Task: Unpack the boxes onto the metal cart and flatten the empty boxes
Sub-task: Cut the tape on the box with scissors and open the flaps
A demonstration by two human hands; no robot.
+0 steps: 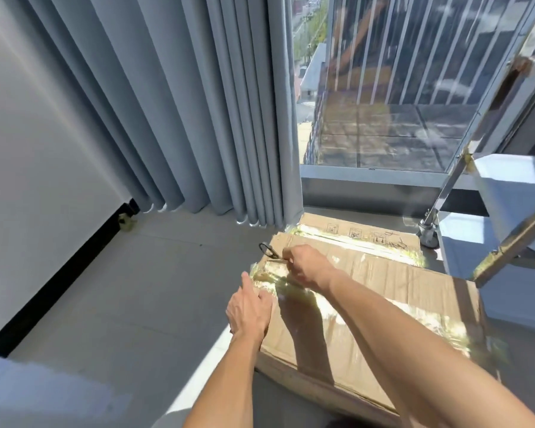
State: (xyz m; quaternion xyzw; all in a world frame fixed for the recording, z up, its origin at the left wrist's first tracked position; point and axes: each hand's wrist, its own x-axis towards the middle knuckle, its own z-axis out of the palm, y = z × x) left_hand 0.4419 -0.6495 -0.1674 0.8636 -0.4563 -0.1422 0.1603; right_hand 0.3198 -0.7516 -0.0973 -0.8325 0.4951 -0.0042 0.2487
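While hands grip scissors (267, 251), crinkled tape gleams — creased cardboard box (383, 291).

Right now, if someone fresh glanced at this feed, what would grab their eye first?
Most likely the taped cardboard box on the floor at centre right, its clear tape glaring in the sun. At its far left corner the right hand works small scissors at the tape, while the left hand rests on the box's left edge. Next, the shiny metal cart at the right and the grey curtains behind.
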